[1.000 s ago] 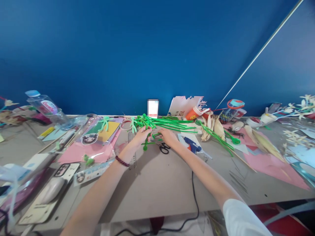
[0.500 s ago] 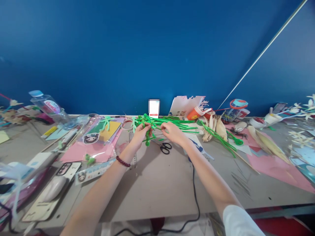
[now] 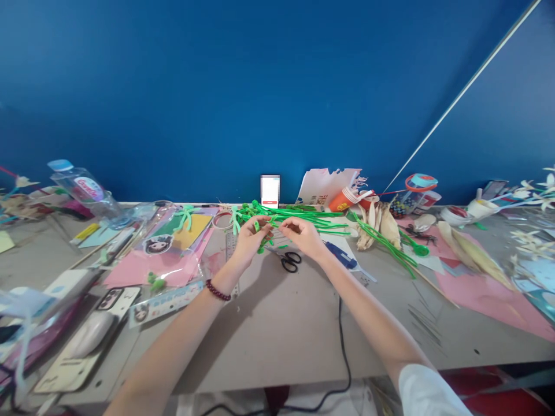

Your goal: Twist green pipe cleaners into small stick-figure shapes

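Observation:
My left hand point(image 3: 248, 238) and my right hand point(image 3: 302, 234) are raised just above the grey table point(image 3: 277, 323), both pinching a bent green pipe-cleaner piece point(image 3: 263, 239) between them. A beaded bracelet point(image 3: 216, 290) circles my left wrist. Behind my hands lies a pile of green pipe cleaners point(image 3: 303, 218). Black scissors point(image 3: 289, 261) rest on the table just below my right hand. A blue glue gun point(image 3: 342, 256) lies to the right of my right wrist, partly hidden by it.
A clear ruler point(image 3: 232, 254), pink paper point(image 3: 143, 268) and a plastic bottle point(image 3: 87, 190) lie to the left. Dried husks point(image 3: 381, 225), an orange paper cup point(image 3: 342, 201) and more pink paper point(image 3: 485, 289) sit on the right. A black cable point(image 3: 342, 352) runs off the front edge.
Both hands lifted off the pile and drew toward me, carrying the green pipe-cleaner piece up from the table. The glue gun is now partly covered by my right wrist.

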The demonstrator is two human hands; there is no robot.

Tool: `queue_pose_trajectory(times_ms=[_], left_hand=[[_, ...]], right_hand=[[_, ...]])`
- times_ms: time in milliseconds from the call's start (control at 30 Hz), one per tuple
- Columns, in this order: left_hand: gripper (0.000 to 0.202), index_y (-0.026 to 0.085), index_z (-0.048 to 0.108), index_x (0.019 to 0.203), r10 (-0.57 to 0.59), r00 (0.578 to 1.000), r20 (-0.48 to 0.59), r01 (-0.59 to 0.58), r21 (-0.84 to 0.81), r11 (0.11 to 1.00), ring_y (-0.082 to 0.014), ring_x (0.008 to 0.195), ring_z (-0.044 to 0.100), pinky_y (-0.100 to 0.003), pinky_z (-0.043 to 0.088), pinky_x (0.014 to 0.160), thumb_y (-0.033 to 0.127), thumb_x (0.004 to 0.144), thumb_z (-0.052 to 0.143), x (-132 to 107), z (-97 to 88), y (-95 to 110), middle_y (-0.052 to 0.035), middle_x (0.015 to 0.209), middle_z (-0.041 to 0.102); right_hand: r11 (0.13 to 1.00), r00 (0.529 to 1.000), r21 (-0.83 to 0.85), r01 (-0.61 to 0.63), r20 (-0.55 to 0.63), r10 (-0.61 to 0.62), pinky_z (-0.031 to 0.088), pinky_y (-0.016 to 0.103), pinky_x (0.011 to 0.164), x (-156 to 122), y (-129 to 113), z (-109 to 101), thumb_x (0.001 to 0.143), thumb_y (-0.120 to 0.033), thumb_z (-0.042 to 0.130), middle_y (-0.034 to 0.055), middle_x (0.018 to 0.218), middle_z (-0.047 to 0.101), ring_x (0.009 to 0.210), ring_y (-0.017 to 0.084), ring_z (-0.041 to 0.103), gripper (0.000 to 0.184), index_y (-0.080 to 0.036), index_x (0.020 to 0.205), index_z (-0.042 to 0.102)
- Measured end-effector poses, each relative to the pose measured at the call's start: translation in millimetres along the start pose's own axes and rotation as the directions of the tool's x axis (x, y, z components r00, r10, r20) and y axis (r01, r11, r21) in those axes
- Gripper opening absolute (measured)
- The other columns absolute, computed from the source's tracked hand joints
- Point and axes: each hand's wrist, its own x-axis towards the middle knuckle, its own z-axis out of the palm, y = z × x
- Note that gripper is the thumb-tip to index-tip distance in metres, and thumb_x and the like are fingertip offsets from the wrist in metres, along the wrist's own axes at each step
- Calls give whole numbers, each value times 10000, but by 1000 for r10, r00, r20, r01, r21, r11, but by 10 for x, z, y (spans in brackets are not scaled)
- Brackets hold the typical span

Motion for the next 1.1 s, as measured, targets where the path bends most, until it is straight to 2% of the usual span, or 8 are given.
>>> queue_pose_trajectory(times_ms=[167, 333, 467, 567, 733, 867, 1000, 1100], left_hand=[[213, 172, 613, 832, 124, 991, -46, -118, 127, 985, -98, 597, 544, -228, 435, 551, 273, 658, 683, -5, 0, -22, 2, 751, 590], [158, 184, 620, 838, 287, 958, -13, -276, 228, 934, -136, 736, 577, -238, 450, 634, 250, 697, 650, -42, 16, 12, -16, 791, 624], [262, 170, 602, 944, 153, 987, -41, -148, 110, 983, -128, 654, 595, -249, 461, 623, 290, 714, 644, -80, 72, 60, -12, 747, 627], [313, 153, 587, 934, 46, 998, -49, -49, -45, 998, -137, 632, 605, -276, 475, 651, 317, 685, 682, -87, 103, 81, -8, 681, 631], [241, 154, 586, 846, -93, 991, 93, 114, -248, 962, -136, 626, 605, -273, 481, 652, 282, 678, 703, -78, 83, 107, -8, 653, 634], [220, 159, 594, 839, -184, 961, 205, 251, -376, 892, -105, 551, 566, -231, 454, 558, 238, 669, 710, -62, 53, 101, 1, 636, 614], [243, 176, 594, 875, -209, 955, 212, 274, -356, 893, -101, 558, 560, -217, 445, 549, 226, 666, 710, -76, 53, 109, 7, 628, 605], [240, 177, 605, 858, -165, 968, 188, 214, -278, 936, -118, 606, 571, -233, 452, 572, 247, 656, 716, -101, 59, 138, 0, 666, 606]], right_hand=[[999, 999, 28, -39, 29, 38, 396, 241, 499, -22, -15, 31, 785, -380, 539, 5, 674, 569, 529, 115, 494, 212, -176, 815, 587], [999, 1000, 38, -1, -9, 1, 457, 275, 630, -8, -1, 55, 766, -339, 555, 42, 787, 624, 678, 148, 571, 209, -168, 874, 607], [998, 999, 65, -23, -42, 25, 459, 277, 643, -10, 3, 38, 758, -362, 575, 45, 817, 647, 682, 146, 576, 227, -171, 863, 640], [997, 997, 68, -22, -69, 26, 449, 262, 616, -15, -6, 16, 757, -378, 582, 42, 812, 655, 668, 140, 563, 227, -174, 824, 654], [998, 993, 66, -11, -115, 19, 403, 240, 521, -6, 1, -1, 729, -372, 612, 34, 746, 635, 565, 120, 513, 220, -167, 797, 652], [999, 992, 52, 17, -127, -10, 417, 246, 566, 0, 3, -2, 738, -364, 610, 39, 778, 633, 613, 127, 536, 222, -163, 824, 653], [997, 991, 72, 8, -137, 2, 424, 248, 576, -8, -35, -12, 744, -369, 604, 44, 792, 630, 635, 132, 541, 227, -158, 813, 650], [996, 991, 81, -33, -126, 43, 408, 240, 523, -14, -51, -30, 739, -376, 601, 34, 758, 620, 568, 116, 508, 225, -164, 803, 638]])
